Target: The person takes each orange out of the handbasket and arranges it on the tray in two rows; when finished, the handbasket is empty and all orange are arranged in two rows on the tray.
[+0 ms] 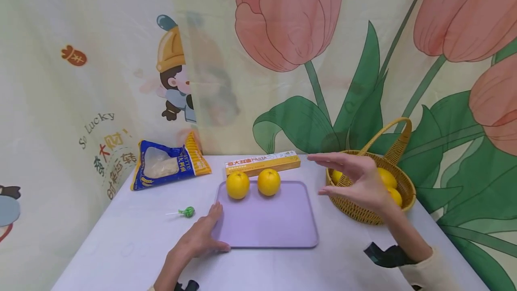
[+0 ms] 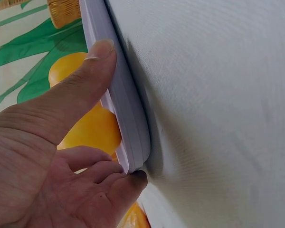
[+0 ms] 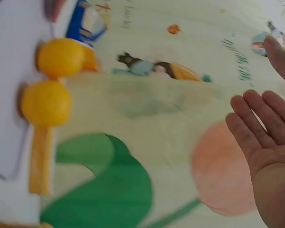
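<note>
A lilac tray (image 1: pixel 266 223) lies on the white table with two oranges (image 1: pixel 238 185) (image 1: pixel 269 182) side by side at its far left edge. At the tray's near left corner, my left hand (image 1: pixel 202 232) holds the rim, thumb along the front side and fingers on the left side. The left wrist view shows the thumb (image 2: pixel 92 66) against the tray wall (image 2: pixel 128 109) and curved fingertips at the corner. My right hand (image 1: pixel 359 181) is raised in front of the wicker basket (image 1: pixel 355 212), thumb and fingers spread apart, with nothing between them.
More oranges (image 1: pixel 387 178) sit inside the basket, whose tall handle arches up. Behind the tray lies a yellow pasta box (image 1: pixel 262 163). A blue and yellow pasta bag (image 1: pixel 165 165) rests at the back left, and a green lollipop (image 1: pixel 187 212) lies left of the tray.
</note>
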Demonstrator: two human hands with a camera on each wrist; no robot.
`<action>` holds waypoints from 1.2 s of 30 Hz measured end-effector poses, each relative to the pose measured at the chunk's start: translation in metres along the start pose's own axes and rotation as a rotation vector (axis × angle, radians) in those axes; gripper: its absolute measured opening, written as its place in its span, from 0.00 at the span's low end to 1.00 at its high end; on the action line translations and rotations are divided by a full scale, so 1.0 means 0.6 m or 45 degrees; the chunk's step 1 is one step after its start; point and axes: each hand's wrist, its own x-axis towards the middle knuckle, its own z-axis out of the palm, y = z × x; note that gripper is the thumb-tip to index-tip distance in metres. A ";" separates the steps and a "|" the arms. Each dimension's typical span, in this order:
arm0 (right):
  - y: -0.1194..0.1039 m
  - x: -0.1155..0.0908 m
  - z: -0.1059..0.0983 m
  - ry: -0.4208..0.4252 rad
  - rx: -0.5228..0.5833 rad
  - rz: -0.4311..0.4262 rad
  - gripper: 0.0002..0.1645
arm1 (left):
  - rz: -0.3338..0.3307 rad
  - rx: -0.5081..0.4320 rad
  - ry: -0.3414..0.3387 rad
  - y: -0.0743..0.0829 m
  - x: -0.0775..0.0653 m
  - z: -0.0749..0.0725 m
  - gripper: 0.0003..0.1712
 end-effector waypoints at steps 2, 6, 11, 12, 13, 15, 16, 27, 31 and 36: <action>-0.020 -0.006 -0.032 0.004 0.018 -0.073 0.39 | -0.004 0.000 -0.002 -0.002 -0.001 -0.001 0.72; -0.025 -0.023 -0.094 0.047 0.123 -0.159 0.35 | -0.019 0.000 -0.006 -0.003 -0.002 -0.002 0.72; -0.004 -0.064 -0.158 0.231 0.031 0.104 0.28 | -0.032 0.002 -0.012 -0.002 -0.001 -0.001 0.73; 0.004 -0.072 -0.167 0.282 -0.036 0.182 0.26 | -0.030 0.000 -0.012 -0.002 -0.001 -0.001 0.73; 0.014 -0.080 -0.176 0.321 -0.086 0.258 0.24 | -0.026 0.001 -0.012 -0.001 -0.001 -0.001 0.73; 0.041 -0.092 -0.189 0.395 -0.158 0.396 0.20 | -0.011 0.005 -0.010 -0.001 -0.001 -0.001 0.72; 0.058 -0.097 -0.195 0.418 -0.190 0.460 0.19 | -0.005 0.007 -0.007 -0.001 -0.002 -0.001 0.72; 0.216 -0.089 -0.218 0.063 -0.504 1.120 0.39 | 0.039 0.034 0.013 0.002 -0.002 -0.006 0.70; 0.243 -0.073 -0.219 -0.079 -0.444 1.190 0.35 | 0.021 0.035 0.003 0.002 -0.001 -0.006 0.70; 0.268 -0.054 -0.209 -0.195 -0.419 1.277 0.29 | 0.005 0.024 -0.009 0.000 -0.003 -0.004 0.71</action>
